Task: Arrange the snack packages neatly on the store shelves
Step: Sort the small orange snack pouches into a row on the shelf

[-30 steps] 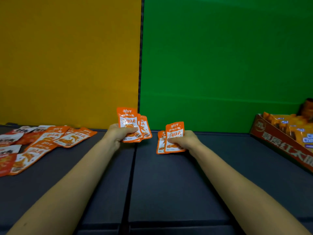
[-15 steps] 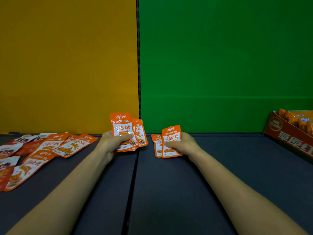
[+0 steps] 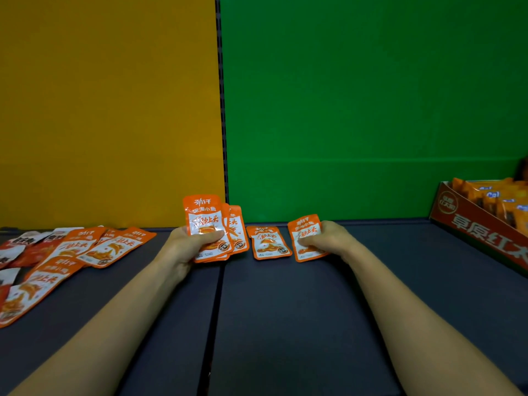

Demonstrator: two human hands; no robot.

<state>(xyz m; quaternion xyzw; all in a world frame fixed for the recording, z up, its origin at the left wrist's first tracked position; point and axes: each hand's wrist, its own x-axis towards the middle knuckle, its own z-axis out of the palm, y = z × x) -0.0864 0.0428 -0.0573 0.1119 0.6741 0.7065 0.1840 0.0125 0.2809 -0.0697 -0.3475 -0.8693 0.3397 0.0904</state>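
My left hand point(image 3: 190, 247) grips a small fanned stack of orange snack packets point(image 3: 213, 227), held upright near the seam between the yellow and green back panels. My right hand point(image 3: 328, 238) pinches a single orange packet point(image 3: 305, 237), its lower edge at the dark shelf surface point(image 3: 285, 310). Between the two hands another orange packet point(image 3: 268, 242) lies flat on the shelf, apart from both hands.
Several orange and red-white packets point(image 3: 85, 250) lie scattered on the shelf at the left. A red display carton point(image 3: 483, 232) with orange packs stands at the right edge. Yellow point(image 3: 108, 110) and green point(image 3: 371, 110) panels close off the back.
My right hand has moved right with one packet, away from the second packet, which now lies alone on the shelf. My left hand still holds its stack.
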